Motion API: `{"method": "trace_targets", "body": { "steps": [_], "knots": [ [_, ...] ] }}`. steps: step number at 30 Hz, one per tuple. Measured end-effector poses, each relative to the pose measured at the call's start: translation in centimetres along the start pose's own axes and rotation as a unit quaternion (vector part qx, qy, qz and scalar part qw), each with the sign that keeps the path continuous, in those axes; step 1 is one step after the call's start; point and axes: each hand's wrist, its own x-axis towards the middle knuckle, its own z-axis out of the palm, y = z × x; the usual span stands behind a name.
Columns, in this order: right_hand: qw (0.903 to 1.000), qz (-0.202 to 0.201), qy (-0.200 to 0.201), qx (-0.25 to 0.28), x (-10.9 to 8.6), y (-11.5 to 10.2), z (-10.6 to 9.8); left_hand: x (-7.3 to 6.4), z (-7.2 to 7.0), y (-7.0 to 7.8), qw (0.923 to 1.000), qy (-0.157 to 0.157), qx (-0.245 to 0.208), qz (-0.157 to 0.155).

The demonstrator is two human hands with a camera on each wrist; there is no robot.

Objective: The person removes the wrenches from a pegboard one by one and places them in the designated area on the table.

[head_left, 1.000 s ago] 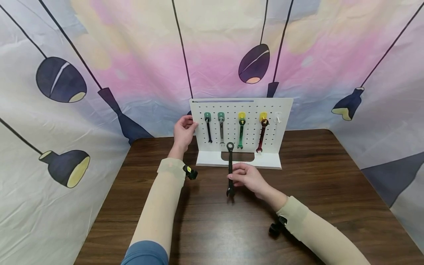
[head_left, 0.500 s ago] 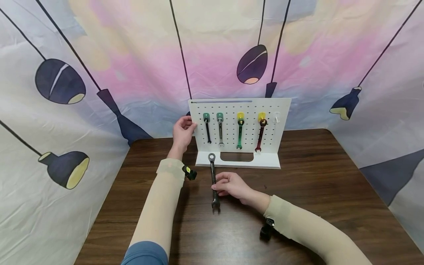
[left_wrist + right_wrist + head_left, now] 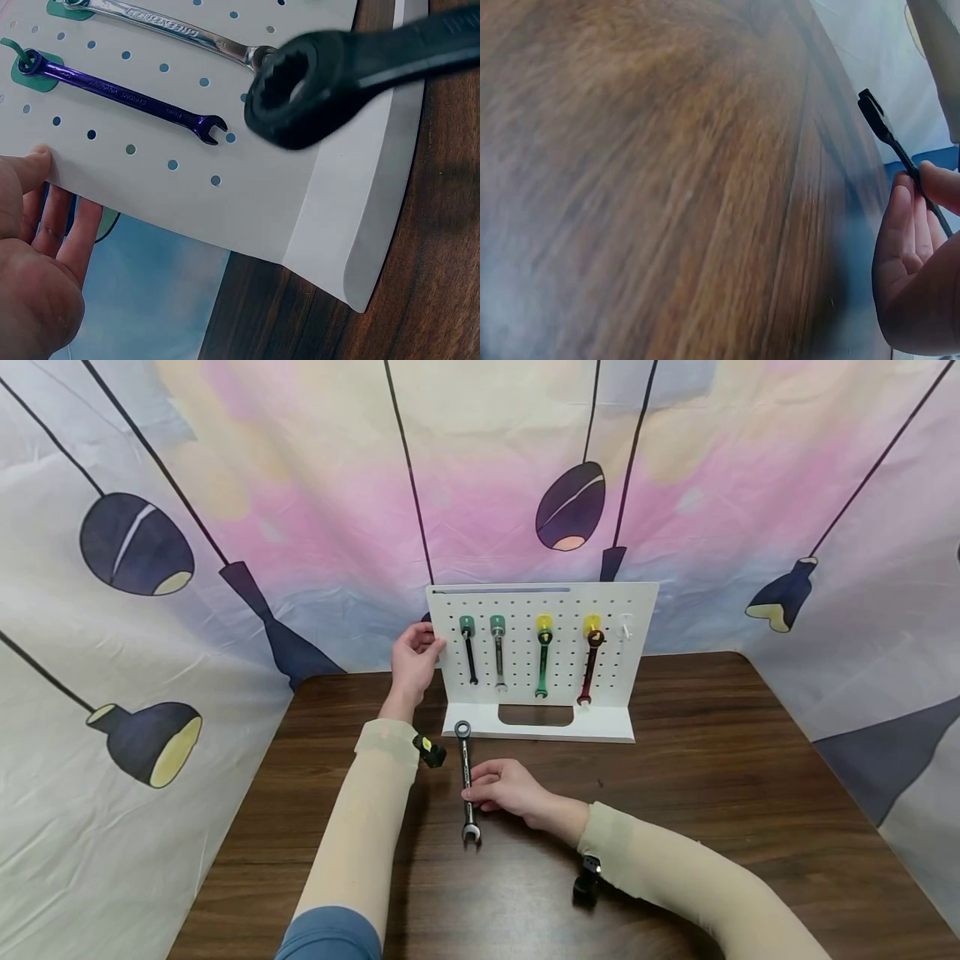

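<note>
Right hand (image 3: pixel 506 792), lower centre of the head view: pinching one dark wrench (image 3: pixel 467 777). Left hand (image 3: pixel 412 662), near centre: pinching white pegboard (image 3: pixel 521 647), four hung wrenches (image 3: pixel 543 664).

4 hung wrenches (image 3: pixel 543 665) and 1 held wrench (image 3: pixel 466 760), 5 in all; 2 green hooks (image 3: pixel 467 622), 2 yellow hooks (image 3: pixel 544 622) and 1 pale hook (image 3: pixel 626 627), 5 in all; 1 pegboard (image 3: pixel 517 603); 1 table (image 3: pixel 540 877); 1 left hand (image 3: pixel 412 667) and 1 right hand (image 3: pixel 510 787); 2 wrist cameras (image 3: pixel 429 751).

Illegible lettering on the held wrench (image 3: pixel 466 764), silver wrench (image 3: pixel 176 27) and purple wrench (image 3: pixel 124 94)
</note>
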Motion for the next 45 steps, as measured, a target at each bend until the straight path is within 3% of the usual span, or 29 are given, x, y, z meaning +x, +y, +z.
{"method": "trace_targets", "body": {
  "steps": [22,45],
  "knots": [
    [0.9995,0.030,0.009,-0.004,1.2,0.5,1.4,0.2,0.0,0.0,1.0000,-0.002,0.004,0.008],
    [0.9974,0.040,0.020,-0.056,0.9,0.4,2.1,0.0,0.0,-0.5,0.9998,0.005,0.009,0.015]
  ]
}}
